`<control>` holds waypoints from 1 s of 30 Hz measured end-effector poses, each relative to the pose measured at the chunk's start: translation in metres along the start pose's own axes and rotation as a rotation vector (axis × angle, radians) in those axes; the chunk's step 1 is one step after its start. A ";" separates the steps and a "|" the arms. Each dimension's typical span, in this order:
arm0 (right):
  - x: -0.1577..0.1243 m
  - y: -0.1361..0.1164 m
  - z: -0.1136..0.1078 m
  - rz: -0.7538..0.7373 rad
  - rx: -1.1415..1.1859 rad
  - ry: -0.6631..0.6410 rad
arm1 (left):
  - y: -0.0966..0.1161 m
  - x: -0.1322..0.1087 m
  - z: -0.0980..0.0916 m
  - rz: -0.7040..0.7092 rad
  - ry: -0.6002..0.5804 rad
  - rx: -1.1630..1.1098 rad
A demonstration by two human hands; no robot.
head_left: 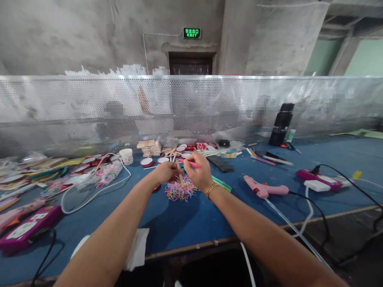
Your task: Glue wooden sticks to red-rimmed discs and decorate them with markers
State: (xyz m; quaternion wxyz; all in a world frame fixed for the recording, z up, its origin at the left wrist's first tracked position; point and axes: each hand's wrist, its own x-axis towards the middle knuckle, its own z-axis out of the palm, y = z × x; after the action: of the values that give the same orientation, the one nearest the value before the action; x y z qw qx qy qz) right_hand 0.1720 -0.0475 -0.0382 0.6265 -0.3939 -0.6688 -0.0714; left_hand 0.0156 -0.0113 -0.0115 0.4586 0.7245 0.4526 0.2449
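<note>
My left hand (166, 172) is closed on a flat wooden craft stick (180, 178), which it holds upright and slightly tilted. In my right hand (200, 169) is a pink pen (193, 164), pointing left toward the top of the stick; whether its tip touches the wood I cannot tell. Directly beneath both hands lies a heap of small multicoloured rubber bands (180, 192), and the stick's lower end overlaps it in view. Partly hidden behind my right wrist are green strips (221, 183).
A pink glue gun (266, 189) with its cord lies to the right, near a purple power strip (320, 180). A black bottle (281, 124) stands farther back. Red-rimmed round lids (147, 162), a paper cup (126, 156) and a white cable (98, 195) are on the left.
</note>
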 end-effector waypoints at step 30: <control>-0.001 0.000 0.001 -0.010 -0.007 -0.004 | 0.003 -0.002 0.002 0.000 -0.010 0.007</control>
State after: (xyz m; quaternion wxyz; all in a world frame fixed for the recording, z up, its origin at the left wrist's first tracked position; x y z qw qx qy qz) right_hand 0.1712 -0.0476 -0.0389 0.6233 -0.3929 -0.6719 -0.0759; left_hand 0.0171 -0.0140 -0.0097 0.4581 0.7274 0.4512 0.2397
